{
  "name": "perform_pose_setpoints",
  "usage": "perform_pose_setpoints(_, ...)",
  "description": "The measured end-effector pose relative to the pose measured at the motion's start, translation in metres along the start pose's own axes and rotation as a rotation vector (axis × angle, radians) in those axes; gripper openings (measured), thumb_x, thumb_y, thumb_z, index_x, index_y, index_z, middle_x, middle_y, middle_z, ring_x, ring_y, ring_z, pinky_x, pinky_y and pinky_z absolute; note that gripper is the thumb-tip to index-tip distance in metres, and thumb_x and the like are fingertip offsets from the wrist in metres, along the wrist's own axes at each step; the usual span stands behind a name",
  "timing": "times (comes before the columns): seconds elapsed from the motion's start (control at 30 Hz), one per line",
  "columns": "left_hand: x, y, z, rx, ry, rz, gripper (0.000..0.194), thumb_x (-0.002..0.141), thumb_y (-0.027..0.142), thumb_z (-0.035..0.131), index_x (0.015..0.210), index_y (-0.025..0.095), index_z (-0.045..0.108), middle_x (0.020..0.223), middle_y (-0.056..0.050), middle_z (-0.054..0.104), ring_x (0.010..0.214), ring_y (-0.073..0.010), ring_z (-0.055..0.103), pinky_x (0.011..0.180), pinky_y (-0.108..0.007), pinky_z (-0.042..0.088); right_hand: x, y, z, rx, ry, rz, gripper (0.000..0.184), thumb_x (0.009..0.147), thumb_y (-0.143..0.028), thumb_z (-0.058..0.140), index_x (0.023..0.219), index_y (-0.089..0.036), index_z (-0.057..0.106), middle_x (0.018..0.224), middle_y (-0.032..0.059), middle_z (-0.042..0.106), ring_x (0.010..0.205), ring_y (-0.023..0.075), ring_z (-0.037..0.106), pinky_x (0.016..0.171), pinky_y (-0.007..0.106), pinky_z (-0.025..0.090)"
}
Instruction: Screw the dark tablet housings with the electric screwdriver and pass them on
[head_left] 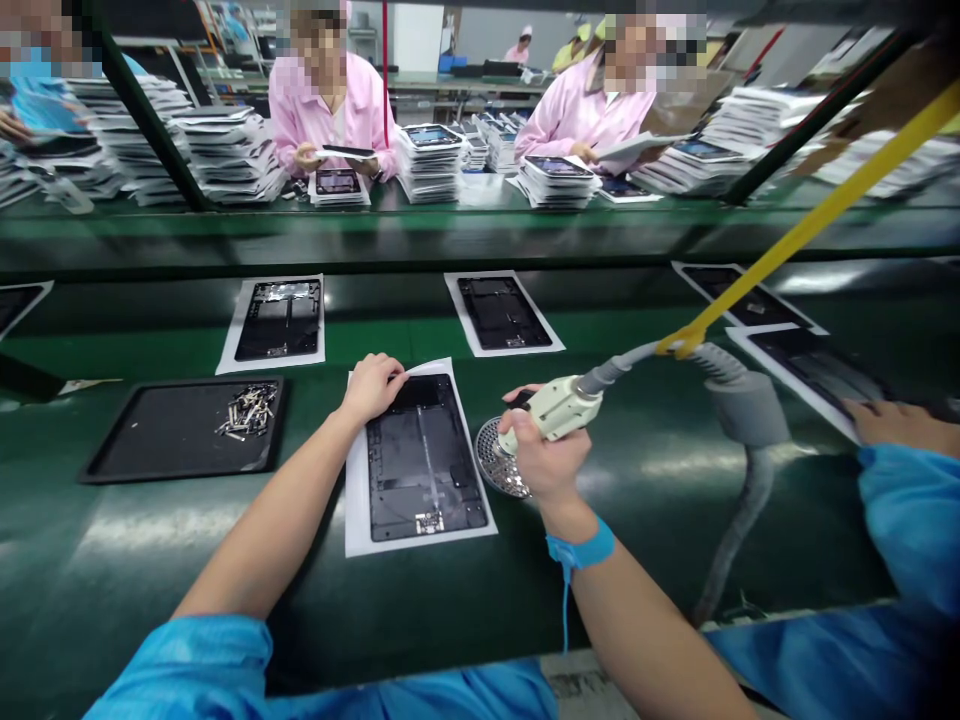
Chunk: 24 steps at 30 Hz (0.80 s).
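Two hands: left fingers (388, 376) flat on paper sheet edge (355, 480), right fingers (525, 436) shut round powered screwdriver (559, 408)

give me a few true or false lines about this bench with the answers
The right hand holds a corded screwdriver. True.
The left hand presses on a white sheet lying under a dark panel. True.
The small metal parts are piled on the white sheet. False: they lie in a black tray left of it.
A blue strap circles the right wrist. True.
The person straight ahead across the bench wears a blue smock. False: the smock is pink.
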<state>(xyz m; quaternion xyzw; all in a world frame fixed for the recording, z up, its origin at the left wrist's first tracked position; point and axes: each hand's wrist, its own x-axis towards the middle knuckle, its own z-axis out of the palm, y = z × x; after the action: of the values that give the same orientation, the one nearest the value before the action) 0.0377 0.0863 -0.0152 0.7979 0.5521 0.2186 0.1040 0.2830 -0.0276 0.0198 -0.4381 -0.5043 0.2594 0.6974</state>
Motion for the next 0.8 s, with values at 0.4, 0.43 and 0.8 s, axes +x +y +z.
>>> perform_pose_setpoints(0.4,0.0,0.003,-0.001,0.001,-0.016,-0.009,0.021,0.1,0.031,0.059,0.091,0.02,0.075,0.092,-0.008,0.071,0.093,-0.0253,0.06,0.086,-0.037,0.046,-0.004,0.009,-0.006,-0.035,-0.015,0.015,0.021,0.087,-0.029,0.074,0.103,-0.021,0.062,0.08,-0.0004,0.07,0.054,0.0132,0.065,0.055,0.029,0.056)
perform_pose_setpoints(0.43,0.0,0.003,-0.001,0.001,-0.017,-0.012,0.02,0.099,0.03,0.06,0.092,0.02,0.075,0.092,-0.008,0.071,0.094,-0.0252,0.061,0.087,-0.037,0.046,-0.003,0.01,-0.006,-0.042,-0.014,0.022,0.022,0.087,-0.03,0.074,0.103,-0.021,0.062,0.081,-0.0001,0.071,0.054,0.0132,0.065,0.055,0.029,0.056)
perform_pose_setpoints(0.8,0.0,0.012,0.003,0.025,-0.035,-0.046,0.022,0.1,0.031,0.059,0.097,0.02,0.077,0.099,-0.008,0.073,0.099,-0.026,0.063,0.09,-0.038,0.047,-0.034,-0.034,0.014,0.229,-0.168,0.08,0.026,0.09,-0.037,0.073,0.11,-0.026,0.06,0.095,0.001,0.069,0.053,0.0135,0.065,0.043,0.029,0.055)
